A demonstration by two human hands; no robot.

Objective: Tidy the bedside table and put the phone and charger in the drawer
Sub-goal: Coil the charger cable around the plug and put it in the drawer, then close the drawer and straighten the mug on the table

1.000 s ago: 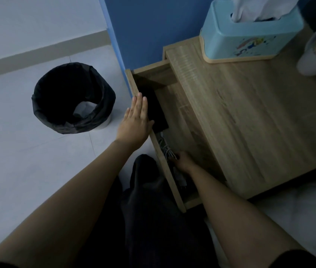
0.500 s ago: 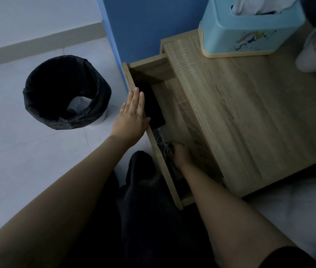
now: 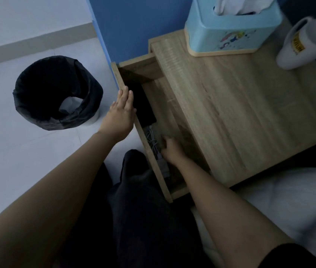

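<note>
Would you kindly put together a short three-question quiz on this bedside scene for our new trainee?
1. True or false: the drawer is shut.
2. Which hand is inside the drawer beside the charger cable? A) left hand B) right hand
3. Fill in: the phone lies in the drawer, nearer the ____ wall than the cable.

Key: 1 false, it stands pulled out. 2 B; the left hand rests flat on the drawer front. 3 blue.

The drawer stands open. Left hand lies flat on its front edge beside the phone; right hand touches the charger inside.
</note>
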